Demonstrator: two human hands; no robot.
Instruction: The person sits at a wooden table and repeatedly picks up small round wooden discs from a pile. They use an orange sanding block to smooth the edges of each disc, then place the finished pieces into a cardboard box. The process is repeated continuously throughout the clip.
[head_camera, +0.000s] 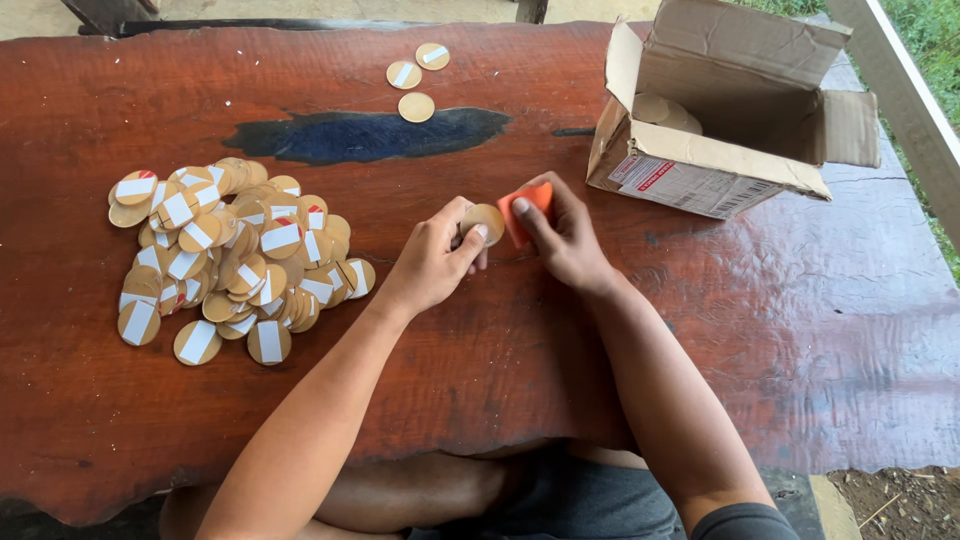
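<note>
Red wooden table (500, 380): left hand (435, 260) pinches round disc (487, 220); right hand (565, 240) grips orange pad (522, 208).

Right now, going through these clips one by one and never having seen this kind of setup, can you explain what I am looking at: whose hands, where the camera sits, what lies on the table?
There is no machine here. One camera is worn on a person's head and looks down, so both forearms reach in from the bottom edge. They are that person's own bare hands.

The left hand pinches a round tan disc. The right hand presses a small orange pad against the disc's edge.

They work over a glossy reddish wooden table with a dark blue patch. To the left lies a pile of discs, many with a white strip across them. Three loose discs lie near the far edge. At the right stands an open cardboard box with more discs inside.
</note>
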